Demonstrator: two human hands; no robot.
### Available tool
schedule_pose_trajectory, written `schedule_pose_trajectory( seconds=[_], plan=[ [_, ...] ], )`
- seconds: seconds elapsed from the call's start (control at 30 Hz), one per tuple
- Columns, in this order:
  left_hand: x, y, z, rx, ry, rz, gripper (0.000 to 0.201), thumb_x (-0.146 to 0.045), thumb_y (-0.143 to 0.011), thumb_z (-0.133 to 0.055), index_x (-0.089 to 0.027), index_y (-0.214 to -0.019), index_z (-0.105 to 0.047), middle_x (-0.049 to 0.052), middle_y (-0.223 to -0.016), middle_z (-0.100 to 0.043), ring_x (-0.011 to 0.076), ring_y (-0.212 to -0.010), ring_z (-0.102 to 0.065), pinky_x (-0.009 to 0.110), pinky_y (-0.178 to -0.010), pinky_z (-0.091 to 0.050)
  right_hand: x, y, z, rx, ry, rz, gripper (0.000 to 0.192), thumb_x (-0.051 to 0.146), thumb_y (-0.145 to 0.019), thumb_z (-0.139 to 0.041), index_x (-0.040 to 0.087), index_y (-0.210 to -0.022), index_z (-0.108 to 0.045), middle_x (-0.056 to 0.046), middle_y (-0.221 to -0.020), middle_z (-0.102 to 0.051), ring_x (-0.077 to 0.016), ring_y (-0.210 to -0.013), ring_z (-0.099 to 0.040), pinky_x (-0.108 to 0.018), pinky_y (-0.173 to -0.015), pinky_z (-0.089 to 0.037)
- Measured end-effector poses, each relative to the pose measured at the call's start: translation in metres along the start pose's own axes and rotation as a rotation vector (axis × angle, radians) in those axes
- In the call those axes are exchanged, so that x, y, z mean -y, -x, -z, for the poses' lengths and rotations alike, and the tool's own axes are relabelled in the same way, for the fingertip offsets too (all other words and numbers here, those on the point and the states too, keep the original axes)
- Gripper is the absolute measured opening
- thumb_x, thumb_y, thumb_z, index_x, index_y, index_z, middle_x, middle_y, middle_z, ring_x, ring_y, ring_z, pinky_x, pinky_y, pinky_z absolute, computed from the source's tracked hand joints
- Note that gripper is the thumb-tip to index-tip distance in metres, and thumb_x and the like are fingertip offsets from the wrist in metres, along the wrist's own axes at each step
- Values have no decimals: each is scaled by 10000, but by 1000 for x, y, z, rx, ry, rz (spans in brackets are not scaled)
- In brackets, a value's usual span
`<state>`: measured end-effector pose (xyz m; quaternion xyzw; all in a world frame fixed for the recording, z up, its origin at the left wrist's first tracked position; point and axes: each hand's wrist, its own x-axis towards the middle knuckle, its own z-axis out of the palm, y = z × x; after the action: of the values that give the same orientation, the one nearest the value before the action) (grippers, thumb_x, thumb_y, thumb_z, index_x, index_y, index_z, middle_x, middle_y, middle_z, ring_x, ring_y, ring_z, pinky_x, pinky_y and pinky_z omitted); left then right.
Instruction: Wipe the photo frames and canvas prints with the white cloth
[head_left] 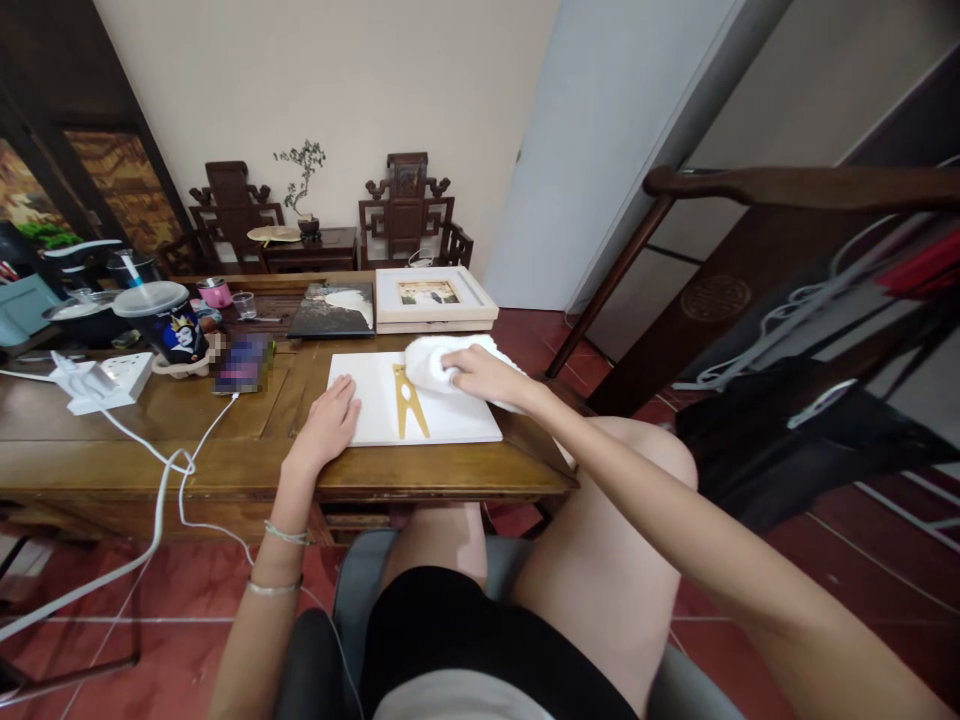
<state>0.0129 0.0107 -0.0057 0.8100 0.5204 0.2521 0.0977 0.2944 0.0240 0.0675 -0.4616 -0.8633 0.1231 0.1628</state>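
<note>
A white board (450,422) with a gold figure (407,400) on it lies flat at the right end of the wooden table (225,470). My left hand (328,423) rests palm down on the board's left edge, fingers spread. My right hand (484,373) presses a white cloth (431,360) onto the board's far side, just right of the gold figure.
Behind the board lie a white framed picture (435,297) and a dark picture (334,310). To the left are a phone (244,365) with a white cable (180,470), a power strip (101,380), cups and a lidded pot. A dark wooden chair (787,290) stands at right.
</note>
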Motion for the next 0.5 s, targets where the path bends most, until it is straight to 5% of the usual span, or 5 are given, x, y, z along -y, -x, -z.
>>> schedule_pose_trajectory(
  seconds=[0.17, 0.27, 0.37, 0.5],
  plan=[
    [-1, 0, 0, -3, 6, 0, 502, -337, -972, -326, -84, -1362, -514, 190, -1521, -447, 282, -1465, -346, 471, -1209, -289, 32, 78, 4, 103, -70, 93, 128, 106, -617, -391, 230, -641, -367, 19, -601, -441, -163, -616, -458, -293, -664, -326],
    [0, 0, -2, -19, 12, -1, 504, -345, -968, -330, -98, -1365, -517, 173, -1518, -458, 268, -1463, -352, 452, -1216, -281, 38, 99, 8, 136, -96, 116, 125, 122, -615, -395, 232, -641, -341, 28, -604, -422, -155, -605, -435, -293, -657, -321],
    [2, 0, -3, -22, 13, -1, 495, -348, -968, -336, -118, -1365, -521, 160, -1522, -457, 267, -1459, -361, 453, -1210, -294, 26, 88, 9, 131, -138, 89, 100, 151, -622, -397, 232, -625, -338, 30, -602, -396, -156, -615, -428, -291, -661, -325],
    [4, -1, -3, -17, 2, -6, 491, -342, -970, -339, -116, -1369, -514, 163, -1525, -452, 277, -1459, -359, 477, -1205, -299, -5, 37, 5, 47, -139, 20, 70, 173, -596, -397, 230, -609, -358, 25, -605, -401, -167, -640, -446, -294, -670, -323]
  ],
)
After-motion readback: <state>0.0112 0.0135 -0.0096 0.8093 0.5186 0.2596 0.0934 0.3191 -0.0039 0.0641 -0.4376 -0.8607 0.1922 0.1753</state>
